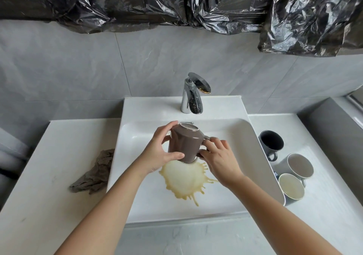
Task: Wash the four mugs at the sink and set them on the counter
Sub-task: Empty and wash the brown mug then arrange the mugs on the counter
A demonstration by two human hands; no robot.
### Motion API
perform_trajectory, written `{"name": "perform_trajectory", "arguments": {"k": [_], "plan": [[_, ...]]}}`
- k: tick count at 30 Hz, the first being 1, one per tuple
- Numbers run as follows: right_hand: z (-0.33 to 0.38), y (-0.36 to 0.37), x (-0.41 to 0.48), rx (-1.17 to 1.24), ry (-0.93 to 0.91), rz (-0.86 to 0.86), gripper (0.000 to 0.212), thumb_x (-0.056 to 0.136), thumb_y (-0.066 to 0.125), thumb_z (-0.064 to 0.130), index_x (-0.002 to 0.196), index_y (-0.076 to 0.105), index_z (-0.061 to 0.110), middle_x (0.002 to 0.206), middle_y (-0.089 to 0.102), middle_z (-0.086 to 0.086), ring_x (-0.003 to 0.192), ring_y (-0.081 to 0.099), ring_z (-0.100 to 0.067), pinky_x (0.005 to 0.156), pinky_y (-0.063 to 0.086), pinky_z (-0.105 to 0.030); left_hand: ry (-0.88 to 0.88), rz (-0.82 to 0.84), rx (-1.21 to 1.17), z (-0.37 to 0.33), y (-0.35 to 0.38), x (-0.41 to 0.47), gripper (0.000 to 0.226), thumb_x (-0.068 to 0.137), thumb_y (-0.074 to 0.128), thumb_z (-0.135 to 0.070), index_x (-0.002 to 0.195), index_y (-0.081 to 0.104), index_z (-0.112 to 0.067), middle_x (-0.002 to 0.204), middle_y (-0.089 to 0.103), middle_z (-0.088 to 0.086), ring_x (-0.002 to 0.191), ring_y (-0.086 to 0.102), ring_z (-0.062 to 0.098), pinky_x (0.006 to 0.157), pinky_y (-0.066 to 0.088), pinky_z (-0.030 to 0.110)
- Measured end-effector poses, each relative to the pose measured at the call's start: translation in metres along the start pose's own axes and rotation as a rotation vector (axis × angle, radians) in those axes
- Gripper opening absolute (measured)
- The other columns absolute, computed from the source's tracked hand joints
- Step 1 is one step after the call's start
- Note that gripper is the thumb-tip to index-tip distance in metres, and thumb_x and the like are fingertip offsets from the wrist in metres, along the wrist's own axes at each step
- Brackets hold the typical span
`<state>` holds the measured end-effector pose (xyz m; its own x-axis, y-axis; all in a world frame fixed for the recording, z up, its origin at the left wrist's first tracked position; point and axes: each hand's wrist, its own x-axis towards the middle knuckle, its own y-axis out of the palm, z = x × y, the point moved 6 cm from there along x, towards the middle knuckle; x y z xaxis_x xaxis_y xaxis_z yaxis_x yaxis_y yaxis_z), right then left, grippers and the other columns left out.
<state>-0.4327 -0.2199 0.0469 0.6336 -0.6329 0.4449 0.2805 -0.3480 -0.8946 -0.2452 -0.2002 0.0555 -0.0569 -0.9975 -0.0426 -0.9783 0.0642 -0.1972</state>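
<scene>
Both hands are gripping the brown mug [185, 143] upside down over the sink [261, 156]: left hand [160, 152] wrapping its side, right hand [220, 160] pinching the handle. Tan liquid [184, 182] is pooling beneath; three mugs [290, 168] are waiting on the surface [324, 205] right of the hands.

I was looking at a home bathroom: a white rectangular basin [261, 156] with a chrome lever faucet [191, 95], a white counter [49, 176], grey marbled wall tiles [78, 67].
</scene>
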Motion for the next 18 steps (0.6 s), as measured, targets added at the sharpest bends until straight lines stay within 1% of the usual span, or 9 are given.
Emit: {"name": "perform_trajectory", "arguments": {"k": [2,5,7,8,9,11,13,15,18], "plan": [[-0.001,-0.003,0.0,0.009,0.012,0.002,0.026,0.09,0.049,0.029,0.083,0.072,0.021,0.106,0.062,0.003,0.097,0.046,-0.022,0.075,0.036,-0.033,0.01,0.006,-0.007,-0.002,0.001,0.002,0.087,0.068,0.085,-0.011,0.131,0.041,-0.051,0.137,0.038,-0.021,0.123,0.048,0.004,0.091,0.04,0.006],[0.002,-0.001,-0.003,0.077,-0.029,0.086,0.029,0.094,0.044,0.034,0.081,0.062,0.016,0.087,0.055,0.002,0.082,0.044,-0.023,0.068,0.041,-0.035,-0.044,0.049,-0.055,-0.001,0.003,0.013,0.081,0.066,0.081,-0.035,0.136,0.042,-0.045,0.138,0.048,-0.013,0.12,0.053,0.006,0.096,0.044,0.019],[0.002,0.002,-0.004,0.293,0.05,0.16,0.027,0.097,0.044,0.032,0.079,0.055,0.016,0.082,0.049,0.004,0.076,0.044,-0.023,0.07,0.038,-0.033,-0.13,0.025,-0.02,-0.003,0.005,0.022,0.067,0.079,0.073,-0.039,0.139,0.045,-0.031,0.135,0.055,-0.004,0.12,0.054,0.007,0.097,0.043,0.021],[-0.001,0.002,-0.003,0.452,0.169,0.19,0.024,0.097,0.045,0.03,0.077,0.052,0.018,0.079,0.048,0.007,0.075,0.044,-0.019,0.07,0.036,-0.03,-0.145,-0.036,0.038,-0.007,0.005,0.027,0.055,0.086,0.069,-0.036,0.137,0.049,-0.024,0.134,0.057,-0.001,0.119,0.055,0.008,0.096,0.042,0.02],[-0.005,0.003,-0.004,0.62,0.322,0.21,0.023,0.098,0.046,0.029,0.076,0.052,0.021,0.077,0.047,0.011,0.073,0.045,-0.014,0.069,0.035,-0.027,-0.107,-0.14,0.13,-0.016,0.003,0.031,0.045,0.09,0.066,-0.031,0.131,0.054,-0.019,0.131,0.06,-0.001,0.114,0.058,0.009,0.095,0.041,0.02],[-0.015,0.01,-0.006,0.897,0.624,0.259,0.026,0.101,0.049,0.025,0.076,0.056,0.023,0.067,0.048,0.015,0.064,0.044,-0.003,0.065,0.034,-0.023,0.104,-0.374,0.346,-0.046,-0.001,0.034,0.033,0.087,0.069,-0.022,0.118,0.06,-0.015,0.119,0.062,-0.002,0.104,0.06,0.012,0.088,0.042,0.021],[-0.019,0.014,-0.008,1.067,0.806,0.278,0.033,0.102,0.048,0.023,0.071,0.057,0.026,0.058,0.044,0.018,0.058,0.039,-0.001,0.063,0.033,-0.023,0.347,-0.483,0.52,-0.076,0.005,0.04,0.032,0.082,0.071,-0.015,0.112,0.059,-0.013,0.114,0.057,0.0,0.105,0.056,0.014,0.087,0.043,0.024],[-0.021,0.014,-0.005,1.2,0.906,0.273,0.041,0.103,0.046,0.022,0.063,0.054,0.027,0.052,0.043,0.021,0.056,0.037,-0.001,0.062,0.03,-0.02,0.501,-0.492,0.644,-0.098,0.013,0.054,0.041,0.077,0.072,-0.013,0.117,0.059,-0.012,0.122,0.054,0.003,0.113,0.052,0.019,0.093,0.042,0.029],[-0.019,0.011,0.006,1.265,0.96,0.246,0.04,0.102,0.046,0.021,0.061,0.045,0.024,0.054,0.04,0.017,0.055,0.033,-0.005,0.058,0.027,-0.018,0.573,-0.392,0.787,-0.116,0.028,0.086,0.055,0.074,0.076,-0.012,0.126,0.06,-0.012,0.135,0.054,0.01,0.123,0.051,0.028,0.099,0.042,0.038]]}}
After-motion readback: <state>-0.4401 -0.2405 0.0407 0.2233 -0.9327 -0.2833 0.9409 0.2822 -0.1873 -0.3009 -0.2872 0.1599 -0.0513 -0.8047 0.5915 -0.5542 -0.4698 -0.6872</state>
